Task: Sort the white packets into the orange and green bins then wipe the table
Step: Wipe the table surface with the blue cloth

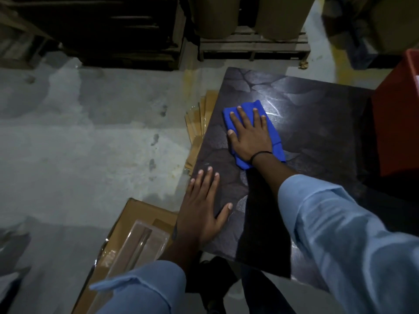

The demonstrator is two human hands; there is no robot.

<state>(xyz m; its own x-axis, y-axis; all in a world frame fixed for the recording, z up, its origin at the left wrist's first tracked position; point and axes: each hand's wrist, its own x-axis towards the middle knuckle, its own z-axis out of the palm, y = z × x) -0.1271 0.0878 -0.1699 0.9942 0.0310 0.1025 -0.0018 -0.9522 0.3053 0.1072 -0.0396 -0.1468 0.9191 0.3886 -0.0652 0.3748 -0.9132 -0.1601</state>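
Note:
A dark table [317, 114] with a stone pattern fills the right half of the view. A blue cloth [275, 134] lies flat on it near its left edge. My right hand [249, 134] presses down on the cloth with straight, spread fingers. Closer to me, my left hand [204, 205] rests flat on the table's near left edge, fingers spread, holding nothing. An orange bin [396, 123] stands at the table's right side, partly cut off by the frame. No white packets and no green bin are in view.
Flat cardboard sheets [199, 123] lie on the concrete floor beside the table's left edge. A cardboard box [127, 241] with clear plastic on top sits at the lower left. Wooden pallets [254, 45] with brown rolls stand behind the table.

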